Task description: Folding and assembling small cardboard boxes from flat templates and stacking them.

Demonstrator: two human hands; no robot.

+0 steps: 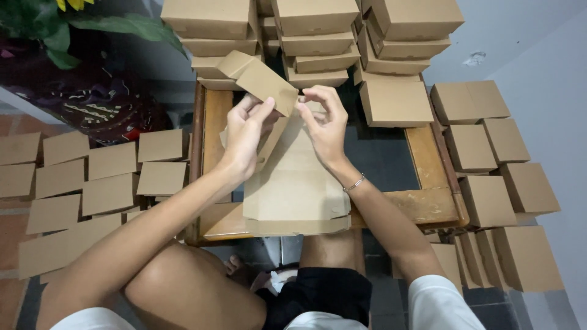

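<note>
Cardboard blank (293,183) on bench (428,205): light, thin, creases easily. Left hand (244,137) pinches raised flap (263,82); right hand (324,122) fingertips seemingly nip flap's corner. Grip beside fold lines.

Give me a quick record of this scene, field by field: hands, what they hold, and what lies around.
left hand: grips the folded flap of the cardboard sheet
right hand: pinches the same flap's edge
surface: low wooden table
behind: stacked folded boxes
left side: flat cardboard blanks on the floor
right side: finished boxes
</note>
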